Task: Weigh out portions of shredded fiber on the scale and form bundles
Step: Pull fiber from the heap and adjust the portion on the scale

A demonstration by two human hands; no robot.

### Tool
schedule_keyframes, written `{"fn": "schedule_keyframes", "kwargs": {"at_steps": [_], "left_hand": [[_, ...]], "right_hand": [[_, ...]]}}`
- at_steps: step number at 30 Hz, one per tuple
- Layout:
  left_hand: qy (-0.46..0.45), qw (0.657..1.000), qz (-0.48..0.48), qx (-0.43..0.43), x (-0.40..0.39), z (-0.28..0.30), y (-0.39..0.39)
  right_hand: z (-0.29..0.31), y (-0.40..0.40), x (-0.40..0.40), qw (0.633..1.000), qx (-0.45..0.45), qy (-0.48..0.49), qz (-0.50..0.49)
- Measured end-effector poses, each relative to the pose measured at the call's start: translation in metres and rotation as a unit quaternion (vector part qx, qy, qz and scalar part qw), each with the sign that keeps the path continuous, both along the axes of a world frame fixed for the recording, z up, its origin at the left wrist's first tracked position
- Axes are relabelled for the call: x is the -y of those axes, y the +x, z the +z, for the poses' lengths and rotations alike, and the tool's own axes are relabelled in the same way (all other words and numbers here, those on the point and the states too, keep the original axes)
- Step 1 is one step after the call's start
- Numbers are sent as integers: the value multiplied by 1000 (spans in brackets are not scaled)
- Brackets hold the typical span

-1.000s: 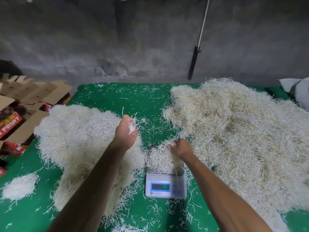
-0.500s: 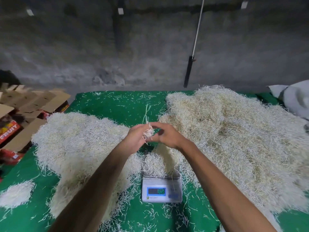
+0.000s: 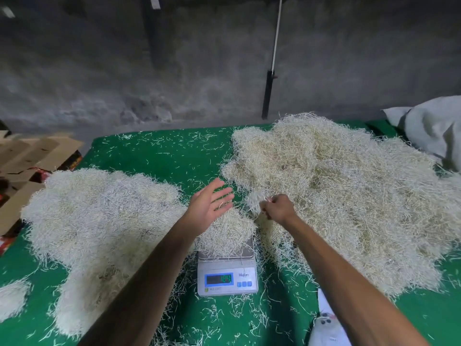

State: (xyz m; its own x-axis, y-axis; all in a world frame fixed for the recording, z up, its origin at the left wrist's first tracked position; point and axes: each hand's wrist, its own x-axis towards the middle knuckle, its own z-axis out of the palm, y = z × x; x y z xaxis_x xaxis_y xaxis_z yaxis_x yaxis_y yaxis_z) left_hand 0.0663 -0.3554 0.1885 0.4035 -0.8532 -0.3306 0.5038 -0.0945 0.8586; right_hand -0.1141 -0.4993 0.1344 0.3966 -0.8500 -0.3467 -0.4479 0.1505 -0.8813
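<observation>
Our left hand (image 3: 210,204) hovers flat, fingers spread, above the fiber (image 3: 225,233) heaped on the scale (image 3: 227,277); just right of the scale, our right hand (image 3: 277,208) pinches a tuft (image 3: 255,199).

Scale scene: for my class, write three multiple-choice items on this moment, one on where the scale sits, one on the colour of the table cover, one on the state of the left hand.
1. Where does the scale stand?
A. Between the two big fiber heaps
B. On the cardboard boxes
C. Behind the right heap, by the wall

2. What colour is the table cover?
A. Blue
B. Green
C. Red

3. How is the left hand?
A. Clenched in a fist
B. Pinching a tuft
C. Open, fingers spread

Answers:
1. A: the left heap and right heap flank it.
2. B: green shows between the scattered strands.
3. C: its palm is open over the portion on the scale, while the right hand pinches a tuft.
</observation>
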Motion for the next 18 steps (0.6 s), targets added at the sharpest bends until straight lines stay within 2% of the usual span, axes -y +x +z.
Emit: {"fn": "schedule_keyframes", "kwargs": {"at_steps": [2,4,6,7,11,14,16,17,18], "left_hand": [[25,999,11,17,3,-13,1],[48,997,50,17,6,-26,3],[59,995,82,2,7,-36,4],[62,994,85,-2,7,-39,4],[77,994,71,-1,2,-53,-2],[83,995,55,-2,-11,-63,-7],[99,992,78,-32,-28,-72,-14],[125,988,89,-12,-39,-79,-16],[162,981,93,47,-54,-88,-19]], "right_hand": [[0,-16,22,999,-30,-7,-13],[10,-29,40,990,52,-53,-121],[18,-35,47,976,125,-75,-159],[17,-35,46,980,111,-80,-142],[-15,-31,29,995,-48,-75,-47],[-40,-31,-1,995,-72,-62,-20],[-58,-33,-29,996,-72,-45,-2],[-69,-35,-46,996,-79,-33,12],[-80,-38,-65,996,-88,-14,25]]}}
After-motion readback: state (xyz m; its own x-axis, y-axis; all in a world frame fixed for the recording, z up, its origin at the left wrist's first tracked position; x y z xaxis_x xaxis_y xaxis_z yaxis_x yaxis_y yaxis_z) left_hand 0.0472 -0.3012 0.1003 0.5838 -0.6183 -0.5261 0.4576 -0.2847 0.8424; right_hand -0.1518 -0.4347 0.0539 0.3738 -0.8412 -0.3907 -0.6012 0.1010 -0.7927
